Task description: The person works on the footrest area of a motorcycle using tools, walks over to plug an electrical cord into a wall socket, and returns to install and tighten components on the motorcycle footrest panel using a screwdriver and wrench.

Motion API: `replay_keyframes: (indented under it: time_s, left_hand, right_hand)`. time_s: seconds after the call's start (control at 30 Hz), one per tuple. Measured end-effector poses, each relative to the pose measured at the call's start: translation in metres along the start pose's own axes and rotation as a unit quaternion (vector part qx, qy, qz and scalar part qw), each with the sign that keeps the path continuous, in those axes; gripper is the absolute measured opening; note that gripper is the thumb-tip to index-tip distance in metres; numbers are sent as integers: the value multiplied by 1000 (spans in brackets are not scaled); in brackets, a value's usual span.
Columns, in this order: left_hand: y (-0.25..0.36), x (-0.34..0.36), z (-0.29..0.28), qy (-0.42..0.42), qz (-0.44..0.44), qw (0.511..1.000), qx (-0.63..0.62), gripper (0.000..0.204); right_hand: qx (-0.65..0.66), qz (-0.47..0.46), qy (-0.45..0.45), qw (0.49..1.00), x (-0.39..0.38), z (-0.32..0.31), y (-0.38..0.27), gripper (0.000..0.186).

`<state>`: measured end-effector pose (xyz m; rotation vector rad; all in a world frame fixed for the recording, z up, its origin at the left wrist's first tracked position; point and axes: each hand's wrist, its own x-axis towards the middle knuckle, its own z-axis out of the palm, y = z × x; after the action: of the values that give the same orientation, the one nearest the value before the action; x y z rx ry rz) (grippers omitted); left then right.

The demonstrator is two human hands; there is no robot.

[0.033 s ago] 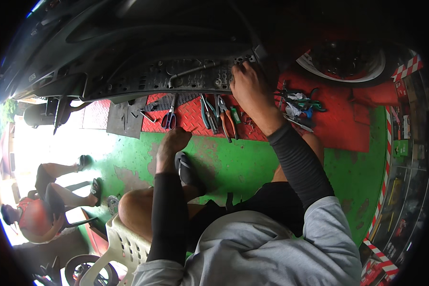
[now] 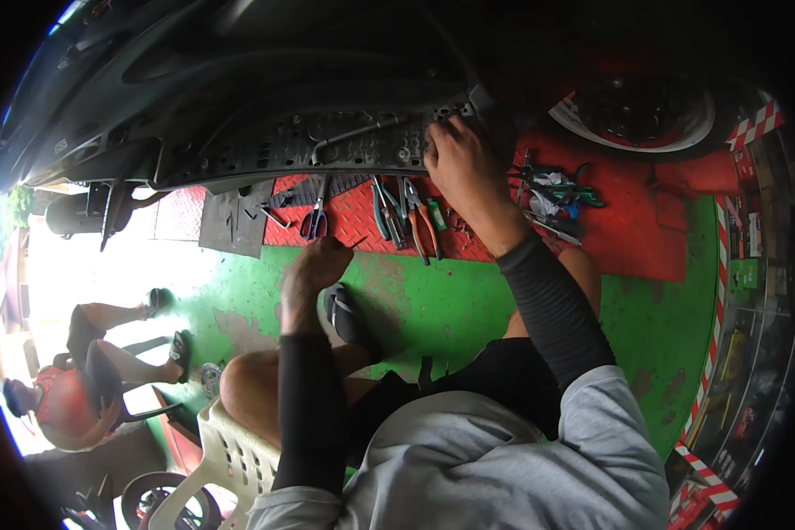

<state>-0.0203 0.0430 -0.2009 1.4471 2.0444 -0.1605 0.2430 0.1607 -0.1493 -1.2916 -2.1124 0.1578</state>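
My right hand (image 2: 459,163) is raised to the black underside panel (image 2: 247,141), fingers curled against it near its right end by some holes; what they hold, if anything, is hidden. A bent metal tube (image 2: 344,132) runs along the panel to the left of that hand. My left hand (image 2: 316,261) is closed on a small thin tool (image 2: 358,243), below the scissors (image 2: 311,227). Several pliers (image 2: 426,234) lie between my hands on the red metal plate (image 2: 645,252), and a pile of mixed tools (image 2: 561,193) is right of my right wrist.
A wheel (image 2: 680,128) is at upper right. A grey mat (image 2: 225,230) lies left of the scissors. A plastic chair (image 2: 212,450) is beside my left leg on the green floor (image 2: 424,309). Another person (image 2: 57,397) sits at lower left. Shelving (image 2: 746,353) lines the right side.
My left hand and forearm have shifted slightly left, still closed. My right hand has moved very slightly left at the panel.
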Motion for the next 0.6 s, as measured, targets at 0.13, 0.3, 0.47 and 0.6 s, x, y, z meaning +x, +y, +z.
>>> replay_keyframes:
  time_s: [0.13,0.3,0.47,0.6]
  left_hand:
    - [44,-92,-87,73,120,983,-121,33]
    - [96,-124,-146,129,180,975,-31,27]
    - [108,-106,-157,228,273,934,-26,27]
    - [88,-87,-166,281,189,940,-37,30]
  right_hand:
    - [53,6,12,998,-21,2,4,10]
    - [-15,-42,43,998,-21,8,9,8]
    - [-55,1,-4,998,-9,10,3,7]
    - [-118,-9,50,992,-3,6,3,7]
